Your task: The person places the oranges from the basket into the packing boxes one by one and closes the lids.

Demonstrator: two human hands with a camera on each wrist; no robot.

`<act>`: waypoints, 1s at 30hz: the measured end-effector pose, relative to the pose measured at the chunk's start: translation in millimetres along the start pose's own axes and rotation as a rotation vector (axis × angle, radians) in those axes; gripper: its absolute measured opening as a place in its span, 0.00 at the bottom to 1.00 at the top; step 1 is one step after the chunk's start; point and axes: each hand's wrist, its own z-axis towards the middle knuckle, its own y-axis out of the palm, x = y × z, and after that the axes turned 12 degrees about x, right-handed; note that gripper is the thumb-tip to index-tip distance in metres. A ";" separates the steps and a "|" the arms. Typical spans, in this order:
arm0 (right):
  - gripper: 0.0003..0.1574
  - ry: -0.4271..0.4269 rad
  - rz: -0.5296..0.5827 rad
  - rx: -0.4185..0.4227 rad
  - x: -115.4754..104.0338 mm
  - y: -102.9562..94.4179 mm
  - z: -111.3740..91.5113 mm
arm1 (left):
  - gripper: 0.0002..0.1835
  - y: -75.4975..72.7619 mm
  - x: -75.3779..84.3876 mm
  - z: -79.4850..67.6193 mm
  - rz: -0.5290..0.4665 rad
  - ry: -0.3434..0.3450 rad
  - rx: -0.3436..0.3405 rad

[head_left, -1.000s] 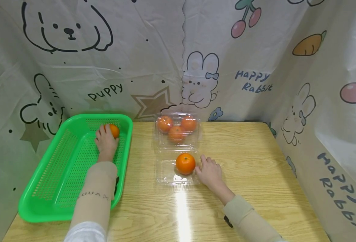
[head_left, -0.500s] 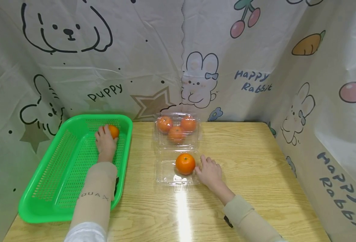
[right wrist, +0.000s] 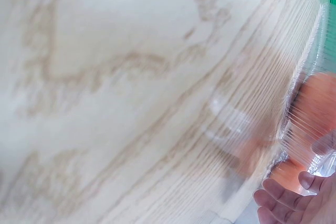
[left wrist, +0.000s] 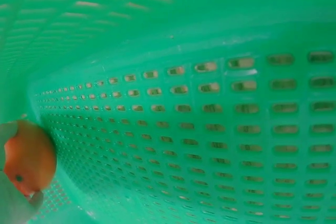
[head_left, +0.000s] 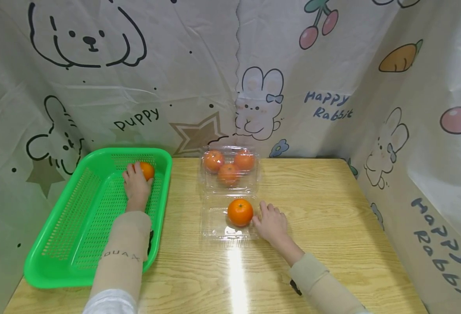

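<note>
At the far right corner of the green basket (head_left: 165, 205), my left hand (head_left: 137, 185) holds an orange (head_left: 148, 170). Thumb and fingers are around this fruit, shown at the left wrist view's lower left edge. My right hand (head_left: 272, 224), fingers loosely bent, lies beside the right edge of a clear plastic clamshell box (head_left: 215, 222). One orange (head_left: 240, 212) sits in the box's front part, close to the right thumb. Whether thumb and fruit touch, I cannot tell. Behind, three oranges (head_left: 228, 174) show through clear plastic. The right wrist view has the palm and fingers holding nothing.
The wooden table (head_left: 316, 196) ends at a printed cloth backdrop (head_left: 199, 78) at the back and sides. The basket's perforated walls rise around my left hand. A strip of table separates basket and box.
</note>
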 end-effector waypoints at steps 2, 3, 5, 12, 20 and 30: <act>0.22 0.001 0.001 0.000 0.2 0.2 -0.1 | 0.34 -0.7 0.4 -1.4 -0.003 0.008 0.024; 0.22 0.001 0.001 -0.001 0.4 0.3 -0.1 | 0.34 -0.5 -0.1 -1.4 -0.006 0.009 0.031; 0.22 0.003 0.000 -0.003 0.6 0.5 -0.1 | 0.34 -0.9 0.1 -2.5 -0.017 0.013 0.049; 0.22 -0.002 -0.004 -0.002 1.2 1.0 0.3 | 0.34 -3.3 1.9 -4.1 -0.067 0.027 0.108; 0.21 -0.004 0.000 0.002 1.5 2.2 0.7 | 0.34 -0.8 1.0 -2.0 -0.120 0.035 0.192; 0.22 -0.002 0.001 -0.002 2.4 3.4 1.0 | 0.31 -3.8 8.5 0.0 -0.189 0.080 0.289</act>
